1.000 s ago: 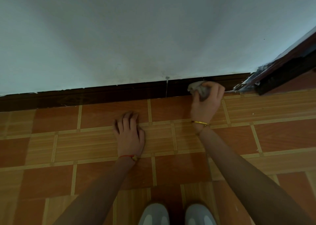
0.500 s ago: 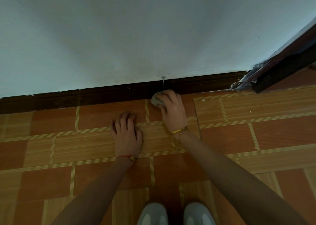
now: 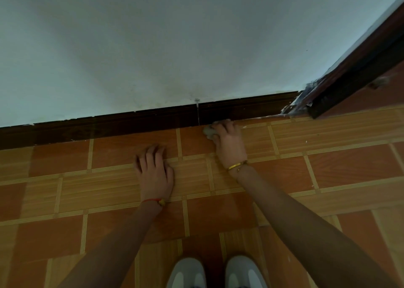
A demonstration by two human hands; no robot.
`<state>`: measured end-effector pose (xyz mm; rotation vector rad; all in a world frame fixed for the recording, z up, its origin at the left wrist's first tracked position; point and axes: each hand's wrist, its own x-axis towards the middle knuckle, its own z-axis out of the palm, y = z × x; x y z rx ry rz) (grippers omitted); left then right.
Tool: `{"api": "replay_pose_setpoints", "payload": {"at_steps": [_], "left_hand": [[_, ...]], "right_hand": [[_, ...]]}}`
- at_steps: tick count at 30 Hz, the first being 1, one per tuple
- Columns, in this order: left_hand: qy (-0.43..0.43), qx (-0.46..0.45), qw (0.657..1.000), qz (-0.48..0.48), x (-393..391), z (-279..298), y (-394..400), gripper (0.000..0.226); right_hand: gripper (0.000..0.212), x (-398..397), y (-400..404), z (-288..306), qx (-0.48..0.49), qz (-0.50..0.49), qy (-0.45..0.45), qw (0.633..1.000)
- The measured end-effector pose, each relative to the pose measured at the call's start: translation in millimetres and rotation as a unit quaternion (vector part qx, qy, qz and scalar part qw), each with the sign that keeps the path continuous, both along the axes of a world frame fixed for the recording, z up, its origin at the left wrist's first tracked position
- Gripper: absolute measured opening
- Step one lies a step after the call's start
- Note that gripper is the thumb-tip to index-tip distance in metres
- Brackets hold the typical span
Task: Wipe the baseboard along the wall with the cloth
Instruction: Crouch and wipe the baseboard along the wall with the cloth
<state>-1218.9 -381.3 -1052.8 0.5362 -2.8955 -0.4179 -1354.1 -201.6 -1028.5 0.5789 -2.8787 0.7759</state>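
— Where's the cloth (image 3: pixel 209 132)?
— Bunched in my right hand (image 3: pixel 229 142), pressed at the foot of the baseboard (image 3: pixel 142 121), just right of its seam.
— Left hand (image 3: pixel 154 169)?
— Flat on the floor (image 3: pixel 328 167), fingers spread, holding nothing.

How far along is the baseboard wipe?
Done: cannot tell; no cleaned stretch stands out on the dark brown wooden baseboard.
In hand: the right hand presses a crumpled grey cloth at the baseboard's foot, just right of its vertical joint; the left hand lies flat on the orange tiled floor.
Left: probably the long stretch running left of the joint.
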Motion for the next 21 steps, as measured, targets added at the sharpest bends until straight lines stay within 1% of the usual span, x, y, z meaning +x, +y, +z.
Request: {"api": "replay_pose_setpoints", "payload": {"at_steps": [2,3,7,9,11,14,16,19,21], "left_hand": [[-0.003,0.002,1.000,-0.001,0,0,-1,0.048],[-0.005,0.006,1.000,-0.003,0,0,-1,0.049],[0.000,0.030,0.999,0.014,0,4,1,0.051],[0.001,0.036,0.999,0.021,-1,6,7,0.051],[-0.001,0.036,0.999,0.009,-4,6,15,0.050],[-0.008,0.035,0.999,-0.030,-10,6,28,0.050],[-0.008,0.037,0.998,-0.058,-14,6,37,0.051],[-0.002,0.035,0.995,-0.094,-22,4,46,0.052],[-0.006,0.033,0.995,-0.099,-28,2,52,0.053]], "right_hand": [[0.032,5,-13,-1,0.017,0.064,-0.012,0.998],[0.032,4,-15,0,0.015,0.074,-0.016,0.997],[0.031,-7,7,5,0.005,0.045,-0.013,0.999],[0.033,-14,28,5,0.028,0.010,0.000,1.000],[0.034,-23,54,6,0.061,-0.047,0.003,0.997],[0.034,-40,95,9,0.080,-0.167,-0.020,0.983],[0.035,-48,109,11,0.082,-0.200,-0.036,0.976],[0.037,-44,101,12,0.104,-0.157,-0.041,0.981],[0.038,-34,82,10,0.108,-0.090,-0.042,0.989]]}}
